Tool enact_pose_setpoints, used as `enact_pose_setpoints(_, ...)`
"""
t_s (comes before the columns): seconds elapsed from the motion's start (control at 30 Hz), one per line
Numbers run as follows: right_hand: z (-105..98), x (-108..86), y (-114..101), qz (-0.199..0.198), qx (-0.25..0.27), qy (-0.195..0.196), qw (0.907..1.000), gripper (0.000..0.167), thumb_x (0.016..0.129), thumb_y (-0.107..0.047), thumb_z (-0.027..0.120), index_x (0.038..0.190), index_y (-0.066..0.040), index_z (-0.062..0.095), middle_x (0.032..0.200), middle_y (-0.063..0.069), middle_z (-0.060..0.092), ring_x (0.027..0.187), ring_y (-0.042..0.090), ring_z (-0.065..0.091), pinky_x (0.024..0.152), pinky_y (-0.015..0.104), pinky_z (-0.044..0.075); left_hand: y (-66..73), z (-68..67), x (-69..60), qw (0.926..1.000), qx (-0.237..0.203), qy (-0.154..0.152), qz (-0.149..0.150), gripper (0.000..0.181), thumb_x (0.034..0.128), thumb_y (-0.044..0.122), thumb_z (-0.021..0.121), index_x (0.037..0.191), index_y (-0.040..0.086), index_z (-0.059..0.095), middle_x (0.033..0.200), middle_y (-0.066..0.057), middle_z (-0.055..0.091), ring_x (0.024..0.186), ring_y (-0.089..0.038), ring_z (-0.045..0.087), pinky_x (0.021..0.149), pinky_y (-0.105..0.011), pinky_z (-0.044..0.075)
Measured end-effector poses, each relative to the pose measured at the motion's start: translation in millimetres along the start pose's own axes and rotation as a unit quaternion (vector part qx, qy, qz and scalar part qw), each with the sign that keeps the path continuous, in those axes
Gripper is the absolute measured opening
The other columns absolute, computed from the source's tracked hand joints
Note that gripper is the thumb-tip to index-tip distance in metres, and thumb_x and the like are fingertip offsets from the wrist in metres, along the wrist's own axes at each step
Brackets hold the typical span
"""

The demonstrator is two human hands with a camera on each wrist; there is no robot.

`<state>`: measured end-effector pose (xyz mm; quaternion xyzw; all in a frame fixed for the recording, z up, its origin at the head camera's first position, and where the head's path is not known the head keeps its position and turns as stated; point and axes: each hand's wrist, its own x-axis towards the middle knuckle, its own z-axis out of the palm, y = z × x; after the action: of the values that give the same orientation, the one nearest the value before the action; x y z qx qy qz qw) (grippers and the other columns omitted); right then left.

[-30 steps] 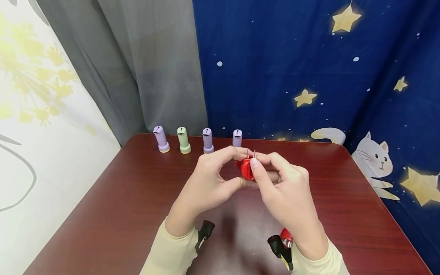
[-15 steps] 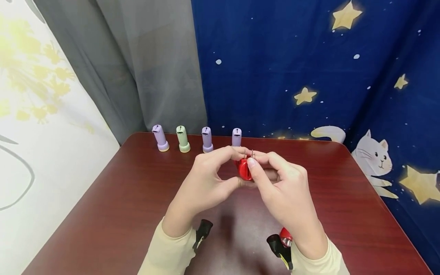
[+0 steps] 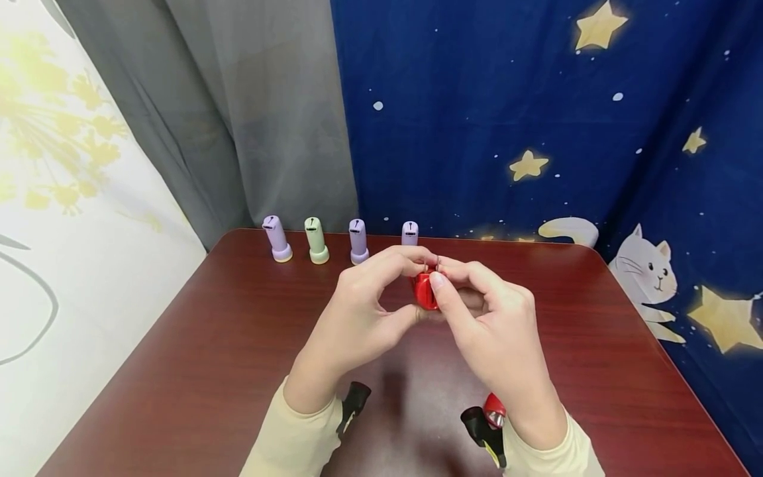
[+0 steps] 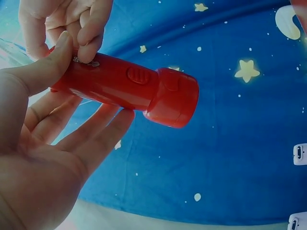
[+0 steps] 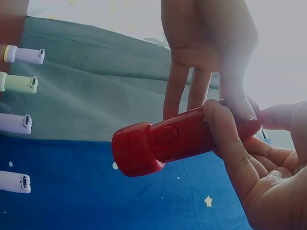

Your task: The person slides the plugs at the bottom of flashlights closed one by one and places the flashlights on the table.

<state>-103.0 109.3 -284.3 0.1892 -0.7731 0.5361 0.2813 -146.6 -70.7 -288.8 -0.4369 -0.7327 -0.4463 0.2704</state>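
A red flashlight (image 3: pixel 423 293) is held in the air between both hands, above the middle of the table. My left hand (image 3: pixel 363 301) grips its body, thumb on one side and fingers on the other. At the tail end, my right hand (image 3: pixel 497 321) pinches it between thumb and fingers. Two thin metal prongs (image 3: pixel 438 263) stick up from that tail end. In the left wrist view the flashlight (image 4: pixel 112 81) shows a ribbed switch and a wide head pointing away from the hands. The right wrist view shows the same switch (image 5: pixel 167 135) from the other side.
Along the back edge of the dark red table (image 3: pixel 226 371) stand purple flashlights (image 3: pixel 277 240) and a green flashlight (image 3: pixel 316 241). A second red flashlight (image 3: pixel 495 409) lies near the right wrist, partly hidden. Curtains (image 3: pixel 453 132) hang behind the table.
Both hands stay on the red flashlight at nearly the same spot. The prongs and the tail end have shifted slightly left in the head view.
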Motion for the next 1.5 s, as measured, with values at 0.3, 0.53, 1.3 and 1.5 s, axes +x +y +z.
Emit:
enact_pose_setpoints(0.3, 1.3, 0.3, -1.6, -0.009, 0.013, -0.001, 0.9999, 0.018, 0.096, -0.001, 0.075, 0.114, 0.0, 0.079, 0.117, 0.015, 0.081, 0.091, -0.007, 0.076, 0.076, 0.019, 0.063, 0.4, -1.9, 0.5, 0.9999, -0.009, 0.01, 0.005, 0.026, 0.0821, -0.008, 0.08, 0.106, 0.002, 0.073, 0.121, -0.01, 0.077, 0.111, -0.018, 0.075, 0.1, -0.027, 0.061)
enact_pose_setpoints(0.53, 0.2, 0.9, -2.0, -0.004, 0.018, -0.007, 0.9998, 0.02, 0.095, 0.0, 0.076, 0.115, -0.001, 0.079, 0.117, 0.014, 0.081, 0.09, -0.003, 0.078, 0.076, 0.021, 0.064, -0.2, -2.7, 0.7, 0.9999, -0.003, 0.012, 0.008, 0.026, 0.0817, -0.009, 0.079, 0.105, 0.002, 0.073, 0.121, -0.011, 0.077, 0.111, -0.019, 0.075, 0.101, -0.028, 0.061)
enact_pose_setpoints(1.3, -2.8, -0.3, 1.0, -0.028, 0.013, -0.044, 0.9985, 0.033, 0.093, 0.005, 0.076, 0.125, 0.001, 0.074, 0.123, 0.013, 0.079, 0.085, 0.009, 0.077, 0.077, 0.023, 0.065, 0.6, -4.5, -0.1, 0.9996, -0.007, 0.025, 0.014, 0.028, 0.0814, -0.007, 0.082, 0.107, 0.002, 0.075, 0.121, -0.013, 0.077, 0.113, -0.021, 0.075, 0.103, -0.029, 0.06)
enact_pose_setpoints(1.5, -3.7, -0.4, 1.1, -0.032, 0.008, -0.051, 0.9982, 0.035, 0.092, 0.006, 0.076, 0.127, 0.002, 0.073, 0.126, 0.013, 0.078, 0.088, 0.007, 0.077, 0.08, 0.022, 0.064, 0.0, -4.5, 0.7, 0.9996, -0.004, 0.023, 0.015, 0.028, 0.081, -0.007, 0.081, 0.107, 0.002, 0.075, 0.121, -0.012, 0.077, 0.113, -0.021, 0.075, 0.103, -0.028, 0.06)
